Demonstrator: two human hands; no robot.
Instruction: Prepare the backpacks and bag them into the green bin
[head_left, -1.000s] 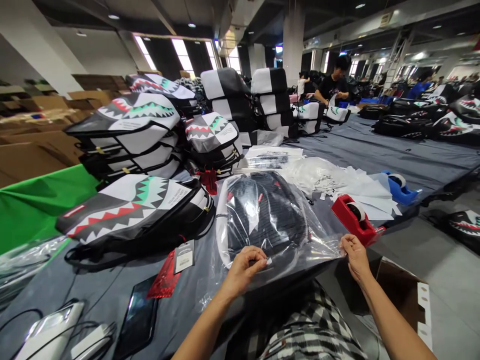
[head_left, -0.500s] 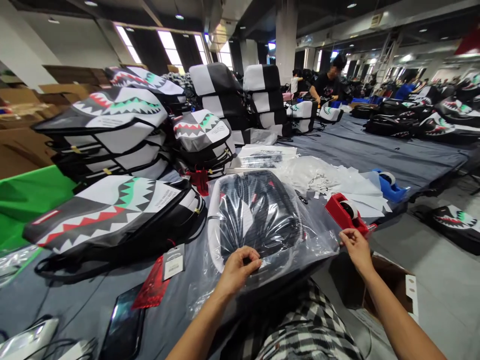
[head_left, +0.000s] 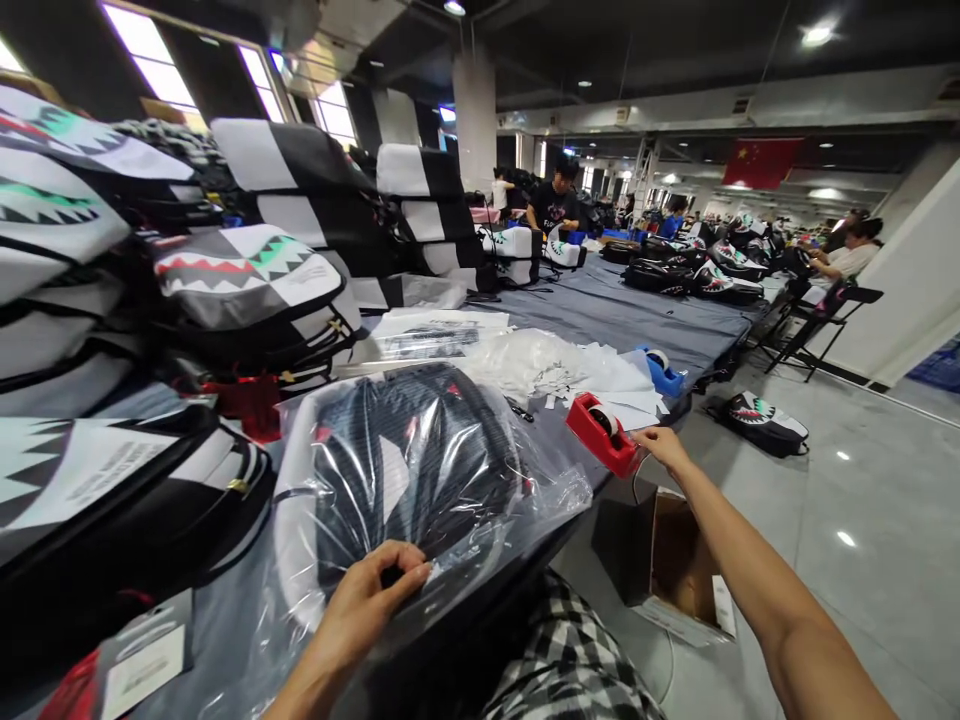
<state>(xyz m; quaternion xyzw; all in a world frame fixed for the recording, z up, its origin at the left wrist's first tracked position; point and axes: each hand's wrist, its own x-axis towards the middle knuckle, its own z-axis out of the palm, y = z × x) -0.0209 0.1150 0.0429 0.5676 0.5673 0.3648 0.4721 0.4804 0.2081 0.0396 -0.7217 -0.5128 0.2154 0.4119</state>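
A dark backpack with white edges (head_left: 420, 450) lies inside a clear plastic bag (head_left: 551, 492) at the table's front edge. My left hand (head_left: 371, 590) rests at the near side of the bag, its thumb and forefinger pinched on the plastic. At the front end of a red tape dispenser (head_left: 602, 432), my right hand (head_left: 661, 447) has its fingers closed together; what is between them is too small to make out. Behind the dispenser lie crumpled plastic and white sheets (head_left: 600, 375).
Shark-mouth backpacks (head_left: 255, 275) and checkered bags (head_left: 289, 180) are stacked left and behind. A blue tape dispenser (head_left: 660, 370) sits at the table's right edge. An open carton (head_left: 679, 570) stands on the floor below. A person (head_left: 555, 205) stands across the table.
The view has swung to the right. My right hand has moved from the plastic bag's corner to the front of the red dispenser. My left hand remains at the bag's near side.
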